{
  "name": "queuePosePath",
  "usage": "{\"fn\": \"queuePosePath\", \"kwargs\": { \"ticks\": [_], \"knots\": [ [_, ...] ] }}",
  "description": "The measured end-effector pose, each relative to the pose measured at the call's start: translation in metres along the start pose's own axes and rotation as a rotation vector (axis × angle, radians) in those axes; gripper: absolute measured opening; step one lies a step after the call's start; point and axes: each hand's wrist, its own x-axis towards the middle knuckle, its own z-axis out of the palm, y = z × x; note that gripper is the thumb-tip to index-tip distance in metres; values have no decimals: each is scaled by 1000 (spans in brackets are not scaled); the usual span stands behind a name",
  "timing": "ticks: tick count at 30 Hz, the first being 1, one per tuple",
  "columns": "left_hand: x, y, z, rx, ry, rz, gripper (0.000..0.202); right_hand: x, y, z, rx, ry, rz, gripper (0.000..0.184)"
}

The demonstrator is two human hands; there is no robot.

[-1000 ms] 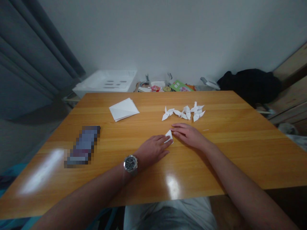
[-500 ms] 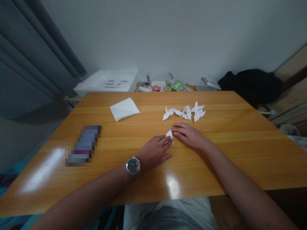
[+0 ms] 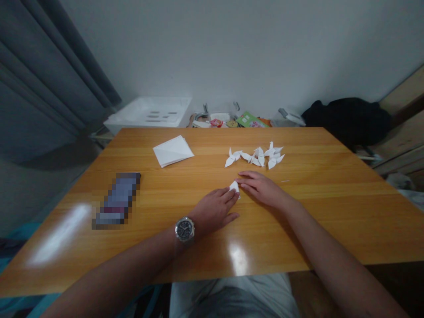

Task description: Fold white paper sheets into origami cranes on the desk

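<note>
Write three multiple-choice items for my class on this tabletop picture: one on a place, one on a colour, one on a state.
1. Where does the stack of white sheets lie on the table?
A. far left of the hands
B. at the near edge
C. on the person's lap

2. What colour are the folded paper figures?
A. red
B. white
C. green

3. How does the small folded paper lie?
A. lifted high in the air
B. tucked under the watch
C. flat on the table, pressed by both hands

Answers: 1 A, the stack sits beyond and left of the left hand. 2 B, the whole cluster shows white against the wood. 3 C, fingers of the left hand and the right hand rest on it on the tabletop.
</note>
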Motion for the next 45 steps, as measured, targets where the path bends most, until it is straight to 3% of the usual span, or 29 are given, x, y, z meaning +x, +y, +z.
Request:
{"fn": "queuePosePath", "kwargs": {
  "ticks": [9,16,29,37,45],
  "knots": [
    [-1,1,2,1,22,-6,54,1,-1,5,-8,19,34,33],
    [0,4,-2,19,14,-11,55,7,-2,14,-21,124,51,23],
    [1,8,-5,93,-13,4,57,8,5,18,1,90,60,29],
    [0,11,-4,115,-24,0,59,20,3,26,-96,160,122,12],
    [3,12,-3,137,-9,-6,57,28,2,28,-122,224,137,10]
  ]
}}
